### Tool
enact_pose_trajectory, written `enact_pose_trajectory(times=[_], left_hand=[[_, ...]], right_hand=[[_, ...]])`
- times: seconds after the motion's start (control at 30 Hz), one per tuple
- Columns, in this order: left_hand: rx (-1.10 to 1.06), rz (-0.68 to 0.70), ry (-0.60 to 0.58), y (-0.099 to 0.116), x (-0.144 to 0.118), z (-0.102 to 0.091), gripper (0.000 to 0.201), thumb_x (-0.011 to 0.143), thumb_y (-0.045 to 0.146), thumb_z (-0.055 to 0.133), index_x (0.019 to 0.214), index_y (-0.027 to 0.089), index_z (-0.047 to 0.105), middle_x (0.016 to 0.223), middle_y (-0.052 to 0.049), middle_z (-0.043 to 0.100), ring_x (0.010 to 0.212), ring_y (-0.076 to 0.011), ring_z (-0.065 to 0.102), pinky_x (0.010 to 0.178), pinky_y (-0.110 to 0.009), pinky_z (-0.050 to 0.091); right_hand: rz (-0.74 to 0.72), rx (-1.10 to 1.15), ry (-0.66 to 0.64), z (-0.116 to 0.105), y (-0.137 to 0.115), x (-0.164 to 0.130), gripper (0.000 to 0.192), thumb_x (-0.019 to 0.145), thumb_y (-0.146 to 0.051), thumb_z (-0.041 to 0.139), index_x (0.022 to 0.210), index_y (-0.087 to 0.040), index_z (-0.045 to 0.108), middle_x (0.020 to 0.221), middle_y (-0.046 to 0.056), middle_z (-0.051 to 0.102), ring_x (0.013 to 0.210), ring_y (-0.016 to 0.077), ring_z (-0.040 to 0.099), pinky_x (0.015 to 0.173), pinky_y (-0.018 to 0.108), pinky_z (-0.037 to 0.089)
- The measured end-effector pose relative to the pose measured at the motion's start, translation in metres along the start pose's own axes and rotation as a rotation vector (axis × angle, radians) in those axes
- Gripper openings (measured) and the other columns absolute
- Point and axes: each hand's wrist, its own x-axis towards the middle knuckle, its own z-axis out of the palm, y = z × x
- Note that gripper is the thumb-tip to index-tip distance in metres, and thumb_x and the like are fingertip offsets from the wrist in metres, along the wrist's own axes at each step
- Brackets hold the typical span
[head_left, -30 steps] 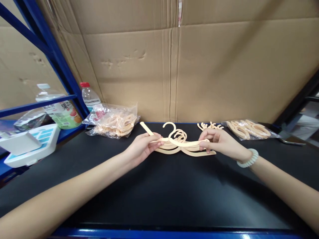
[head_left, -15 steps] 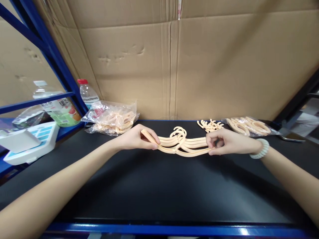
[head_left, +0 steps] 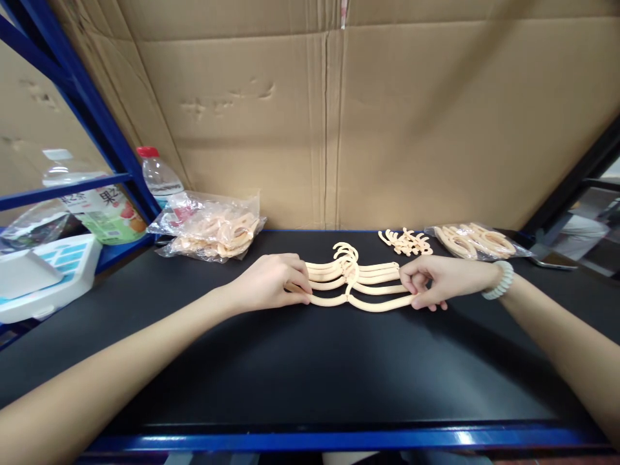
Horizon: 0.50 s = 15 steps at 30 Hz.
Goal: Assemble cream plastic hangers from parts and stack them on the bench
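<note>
A beige clothes hanger (head_left: 380, 306) lies lowest in a row on the black tabletop, its hook pointing away from me. My left hand (head_left: 274, 282) pinches its left arm between thumb and fingers. With thumb and fingertips, my right hand (head_left: 431, 282) grips the tip of its right arm. Just behind it, several matching hangers (head_left: 324, 274) are laid overlapping, their curved hooks (head_left: 345, 250) bunched at the middle. My fingers cover both ends of the front hanger.
Loose beige hooks (head_left: 405, 242) are heaped at the back. Bagged hanger parts (head_left: 477, 240) lie right of them, near a flat device (head_left: 552, 257). Another plastic bag of parts (head_left: 217, 232) sits back left, beside bottles (head_left: 159, 174) and a white-and-blue tray (head_left: 72, 274). Cardboard (head_left: 252, 129) walls the back.
The held hanger has come down from a tilted position to lie flatter in front of the others. Both hands have lowered with it, and the left has turned palm down.
</note>
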Motion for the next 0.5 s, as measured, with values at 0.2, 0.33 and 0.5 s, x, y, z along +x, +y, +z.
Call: enact_pose_trajectory(times=[0.2,0.33,0.5], left_hand=[[0.270,0.040,-0.054,0.007,0.000,-0.001,0.015,0.084,0.030,0.063,0.076,0.020,0.070,0.083,-0.002,0.063,0.078,-0.0160,0.056,0.070,-0.026,0.039],[0.386,0.023,-0.054,0.010,0.001,0.002,0.015,0.087,0.025,0.055,0.078,0.018,0.065,0.083,-0.003,0.062,0.076,-0.0168,0.056,0.069,-0.028,0.039],[0.454,-0.116,0.000,0.027,0.001,0.013,0.013,0.086,0.021,0.051,0.090,0.014,0.060,0.090,-0.009,0.062,0.084,-0.0233,0.057,0.073,-0.034,0.043]], right_hand=[[0.016,-0.196,0.050,0.001,-0.002,0.002,0.023,0.078,-0.037,0.062,0.070,-0.019,0.051,0.048,-0.008,0.046,0.041,0.0086,0.048,0.042,0.020,0.038],[0.026,-0.411,0.142,0.005,-0.009,0.004,0.019,0.075,-0.033,0.063,0.067,-0.019,0.054,0.048,-0.007,0.042,0.043,0.0084,0.040,0.045,0.022,0.031],[0.066,-0.651,0.299,0.011,-0.019,-0.001,0.017,0.071,-0.033,0.067,0.073,-0.020,0.056,0.053,-0.005,0.046,0.048,0.0113,0.041,0.047,0.025,0.028]])
